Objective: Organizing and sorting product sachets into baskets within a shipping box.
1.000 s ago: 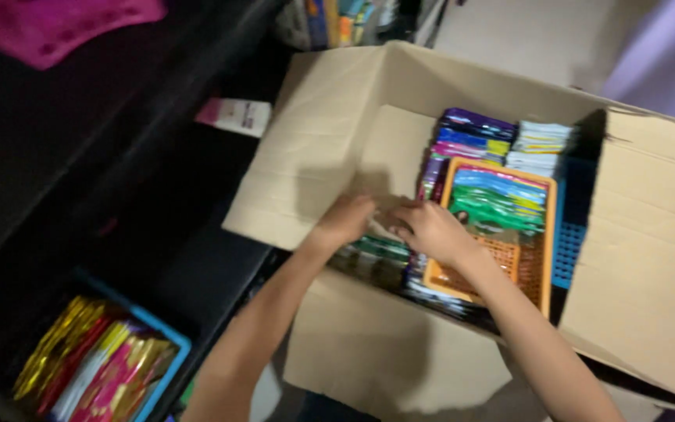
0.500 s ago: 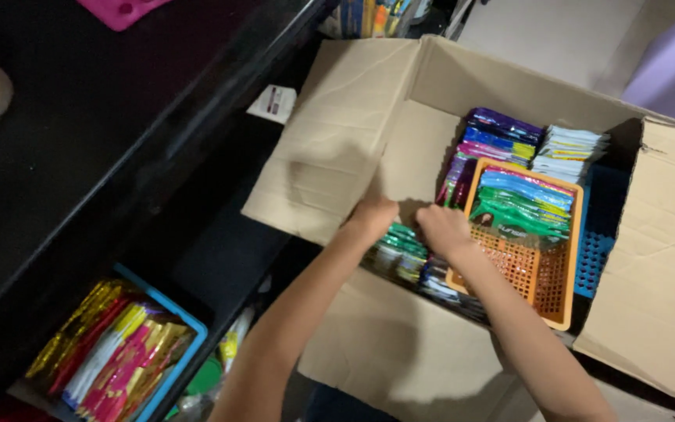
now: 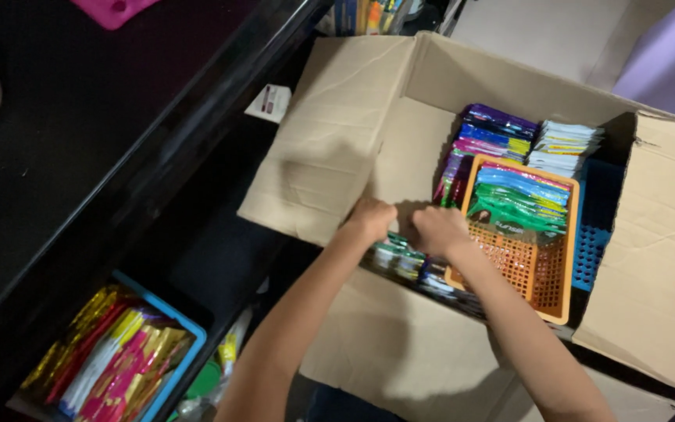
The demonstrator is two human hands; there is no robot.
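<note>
1. Your left hand [image 3: 370, 220] and right hand [image 3: 439, 230], both at frame centre, curl their fingers onto a row of small packets [image 3: 400, 262].
2. Those packets stand inside the cardboard box [image 3: 330, 148], just left of the orange basket [image 3: 521, 270].

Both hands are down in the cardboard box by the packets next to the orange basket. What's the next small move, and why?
Probably close both hands on the packets and lift them straight up. The left hand and right hand both rest on that row at the near wall of the cardboard box, with the orange basket close alongside, so sideways room looks tight. Whether the fingers grip yet is hidden.
</note>
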